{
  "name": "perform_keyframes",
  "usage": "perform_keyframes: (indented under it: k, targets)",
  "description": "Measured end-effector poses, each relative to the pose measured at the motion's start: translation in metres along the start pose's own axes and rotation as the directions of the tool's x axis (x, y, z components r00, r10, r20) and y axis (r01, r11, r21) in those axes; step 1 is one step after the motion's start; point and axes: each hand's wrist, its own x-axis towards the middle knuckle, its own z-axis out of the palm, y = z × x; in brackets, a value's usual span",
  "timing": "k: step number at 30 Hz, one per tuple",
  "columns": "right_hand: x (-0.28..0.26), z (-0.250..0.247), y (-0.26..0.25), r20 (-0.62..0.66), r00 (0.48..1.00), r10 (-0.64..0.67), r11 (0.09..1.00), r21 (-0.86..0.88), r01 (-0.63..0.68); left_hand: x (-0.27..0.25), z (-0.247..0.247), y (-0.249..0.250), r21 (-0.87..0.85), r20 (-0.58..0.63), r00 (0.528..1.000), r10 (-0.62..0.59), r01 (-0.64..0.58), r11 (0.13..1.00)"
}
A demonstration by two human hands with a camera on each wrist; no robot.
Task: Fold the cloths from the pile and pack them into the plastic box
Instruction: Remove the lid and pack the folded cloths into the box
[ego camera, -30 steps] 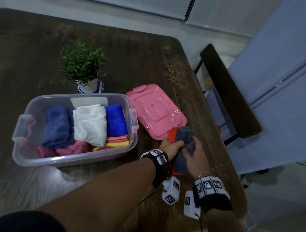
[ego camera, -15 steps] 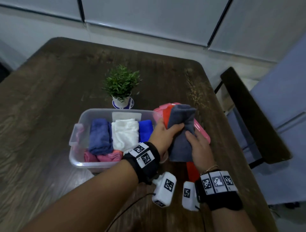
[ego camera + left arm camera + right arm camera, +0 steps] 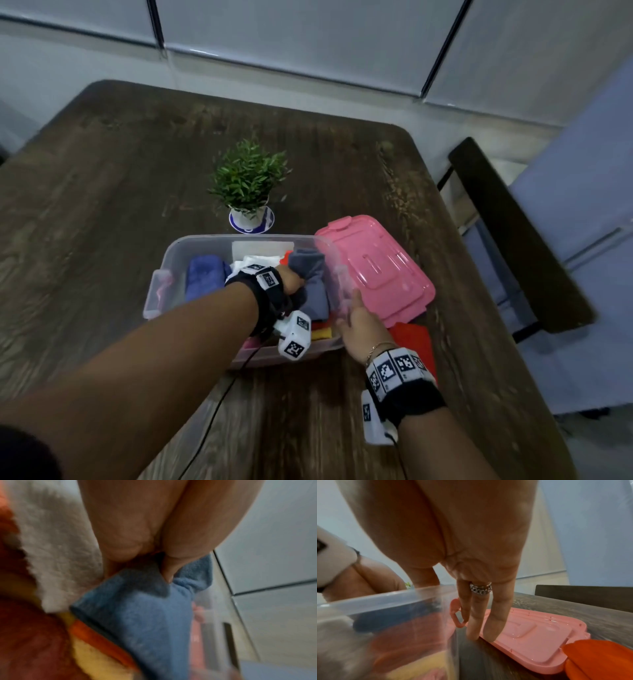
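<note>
Inside the plastic box (image 3: 178, 253), toward its 3 o'clock wall, the left hand (image 3: 291, 282) grips the grey cloth (image 3: 313, 284) lengthwise while the right hand (image 3: 358, 318), fingers straight, steadies that wall.

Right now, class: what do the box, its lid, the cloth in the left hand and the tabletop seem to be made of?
Box: clear, slightly frosted plastic; the cloths show through its wall.
Lid: pink moulded plastic, glossy, with raised ribs.
Grey-blue cloth held by the left hand: soft, fuzzy pile, probably microfibre or terry.
Tabletop: dark wood or wood-look veneer, visibly grained and worn.
</note>
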Motion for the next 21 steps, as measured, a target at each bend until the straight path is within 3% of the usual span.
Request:
perform_keyframes:
  k: [3, 6, 12, 16, 18, 21]
  targets:
    - [0.003, 0.003, 0.001, -0.002, 0.999, 0.036, 0.999, -0.032, -0.036, 0.016, 0.006, 0.002, 0.160, 0.119, 0.992, 0.036, -0.055, 0.986]
    - [0.005, 0.005, 0.003, 0.010, 0.999, 0.046, 0.998, -0.036, -0.046, 0.026, 0.005, -0.003, 0.279, 0.156, 0.986, 0.058, -0.101, 0.955]
    - [0.008, 0.007, 0.011, 0.004, 1.000, 0.015, 0.999, -0.034, -0.015, 0.015, -0.002, 0.008, 0.557, -0.033, 0.981, 0.190, -0.140, 0.819]
    - [0.008, 0.008, 0.013, -0.010, 1.000, 0.005, 0.999, -0.033, -0.005, -0.008, -0.037, 0.042, 0.593, -0.131, 0.954, 0.268, -0.141, 0.793]
    - [0.009, 0.007, 0.013, -0.001, 1.000, 0.014, 0.999, -0.047, -0.014, -0.015, -0.039, 0.052, 0.633, -0.030, 0.934, 0.356, -0.258, 0.730]
    - [0.007, 0.004, 0.013, 0.009, 1.000, 0.013, 0.999, -0.046, -0.012, -0.010, -0.019, 0.045, 0.740, 0.192, 0.931, 0.310, -0.344, 0.578]
